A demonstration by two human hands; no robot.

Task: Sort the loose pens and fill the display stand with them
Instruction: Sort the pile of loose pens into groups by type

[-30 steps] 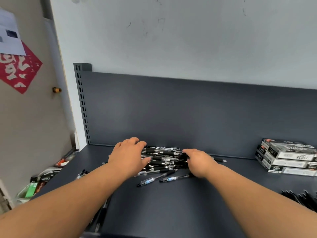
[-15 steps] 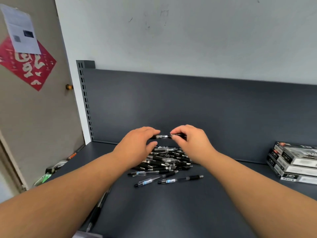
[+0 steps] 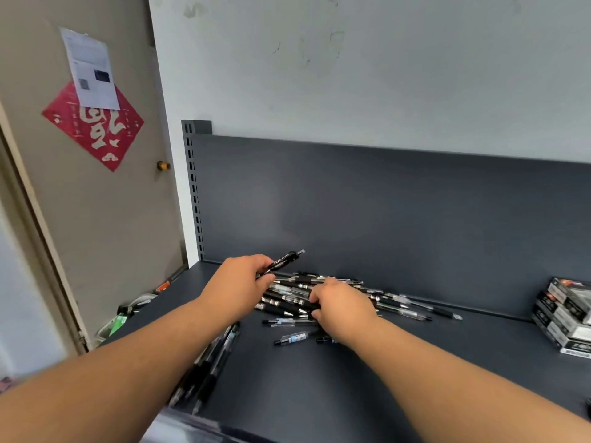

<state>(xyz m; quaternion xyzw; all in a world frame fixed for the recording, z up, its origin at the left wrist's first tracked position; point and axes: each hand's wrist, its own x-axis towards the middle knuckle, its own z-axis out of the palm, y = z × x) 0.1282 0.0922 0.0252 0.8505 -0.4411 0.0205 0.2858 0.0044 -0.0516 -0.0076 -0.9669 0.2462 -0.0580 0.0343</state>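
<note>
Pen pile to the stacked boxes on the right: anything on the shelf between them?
Head view: nothing. A few stray pens trail right from the pen pile, then the shelf is bare up to the stacked boxes.

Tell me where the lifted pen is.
In the head view, left of centre: the left hand holds the lifted pen just above the left end of the pen pile on the shelf.

Arms outstretched, left hand (image 3: 238, 284) pinches a raised pen (image 3: 284, 260), right hand (image 3: 343, 306) grips pens (image 3: 289, 304).
</note>
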